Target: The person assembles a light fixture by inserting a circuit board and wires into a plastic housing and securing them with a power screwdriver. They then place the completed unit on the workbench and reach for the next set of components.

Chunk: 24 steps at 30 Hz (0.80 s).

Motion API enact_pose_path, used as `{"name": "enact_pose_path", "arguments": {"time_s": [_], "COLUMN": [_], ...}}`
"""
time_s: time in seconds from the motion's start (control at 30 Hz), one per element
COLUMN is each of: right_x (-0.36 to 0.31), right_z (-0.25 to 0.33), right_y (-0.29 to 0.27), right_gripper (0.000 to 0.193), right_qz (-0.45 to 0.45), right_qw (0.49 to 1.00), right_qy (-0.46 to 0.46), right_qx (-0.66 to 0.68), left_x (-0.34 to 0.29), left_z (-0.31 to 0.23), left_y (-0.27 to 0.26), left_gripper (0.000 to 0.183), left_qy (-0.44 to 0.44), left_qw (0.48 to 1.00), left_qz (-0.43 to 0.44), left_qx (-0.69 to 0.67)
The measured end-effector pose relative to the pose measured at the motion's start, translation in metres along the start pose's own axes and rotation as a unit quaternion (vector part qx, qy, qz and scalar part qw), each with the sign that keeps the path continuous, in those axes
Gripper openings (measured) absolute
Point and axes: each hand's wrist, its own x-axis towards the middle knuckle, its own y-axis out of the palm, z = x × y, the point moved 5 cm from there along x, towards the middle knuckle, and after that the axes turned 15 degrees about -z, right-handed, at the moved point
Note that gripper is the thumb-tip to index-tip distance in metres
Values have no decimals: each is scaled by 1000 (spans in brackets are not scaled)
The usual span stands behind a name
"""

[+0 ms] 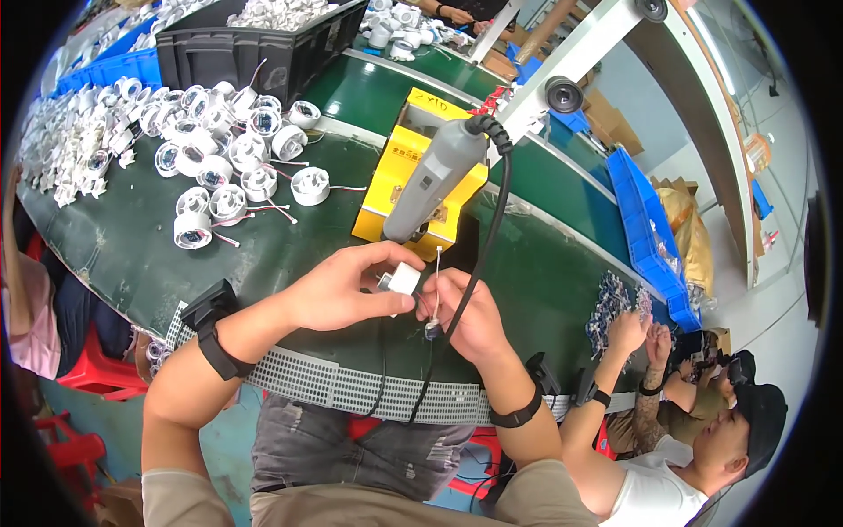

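Two bare hands meet above a smooth, scuffed green counter (290,237). The left hand (347,290) has its grip closed on one small white block-like plastic piece (405,279), pinched between thumb and fingers, a grey metallic-looking round stub showing at its inner side. Just right of that grip, the right hand (470,318) pinches one thin pale wire lead (437,285), a white plug at its upper end and one small dark component (432,329) at its lower; whether lead and piece are joined cannot be told. Two black straps (219,356) circle the forearms, one on each.

Directly beyond the grips stands one boxy yellow machine (385,189), with one rounded grey plastic-looking tool (436,176) in front of it; its single black cable (499,220), ribbed at the top, curves down past the right grip. Left of the left grip lie well over a dozen round, hollow white plastic housings (310,186), several trailing thin leads. Farther beyond them, one black crate (219,61) with smooth walls is heaped with white pieces. Well right of the right grip, a co-worker's two hands (629,332) work beside one tangled pile of small wired parts (606,312), near one long blue plastic tray (638,215).
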Motion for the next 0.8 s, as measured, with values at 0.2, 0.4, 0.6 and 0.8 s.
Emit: {"name": "enact_pose_path", "arguments": {"time_s": [0.2, 0.4, 0.6, 0.8], "right_x": [-7, -17, -14, -15], "right_z": [6, 11, 3, 10], "right_y": [8, 17, 16, 25], "right_gripper": [20, 11, 10, 12], "right_qz": [24, -29, -89, -102], "right_qw": [997, 938, 957, 922], "right_qy": [-72, -229, -177, -230], "right_qx": [-25, -260, -213, -292], "left_x": [0, -3, -1, 1], "left_z": [12, 23, 24, 16], "left_y": [4, 10, 14, 13], "left_gripper": [35, 48, 49, 35], "left_qy": [-94, -197, -160, 42], "left_qw": [991, 974, 983, 998], "left_qz": [8, -6, -17, -42], "left_qx": [-97, -110, -88, 26]}}
